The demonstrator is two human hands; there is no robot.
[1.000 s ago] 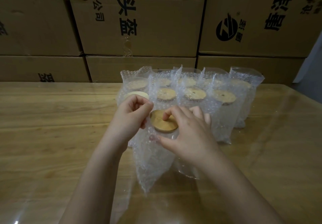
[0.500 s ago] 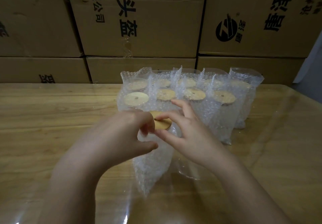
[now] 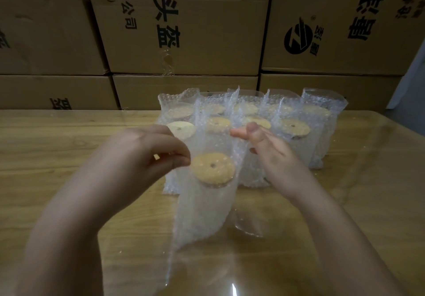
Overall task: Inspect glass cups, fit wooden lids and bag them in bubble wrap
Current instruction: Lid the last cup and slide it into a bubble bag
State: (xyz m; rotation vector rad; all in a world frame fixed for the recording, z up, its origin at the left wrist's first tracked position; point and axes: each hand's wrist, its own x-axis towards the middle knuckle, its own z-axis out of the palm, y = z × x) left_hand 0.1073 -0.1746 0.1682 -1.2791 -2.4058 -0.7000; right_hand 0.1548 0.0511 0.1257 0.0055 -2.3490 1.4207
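A glass cup with a round wooden lid (image 3: 212, 169) sits inside a bubble wrap bag (image 3: 202, 212) that stands on the table in front of me. My left hand (image 3: 147, 155) pinches the bag's upper left edge between thumb and fingers. My right hand (image 3: 269, 150) is at the bag's upper right edge with its fingers stretched out; whether it pinches the wrap is hard to tell. The bag's top rises above the lid. The cup's glass is mostly hidden by the wrap.
Several bagged, lidded cups (image 3: 294, 127) stand in rows just behind. Stacked cardboard boxes (image 3: 184, 31) wall off the far side of the wooden table (image 3: 57, 148). A glossy clear sheet covers the tabletop.
The lidded cup has dropped deeper into the bag. My right hand left the lid and moved out to the bag's right edge; my left hand pulled the left edge up.
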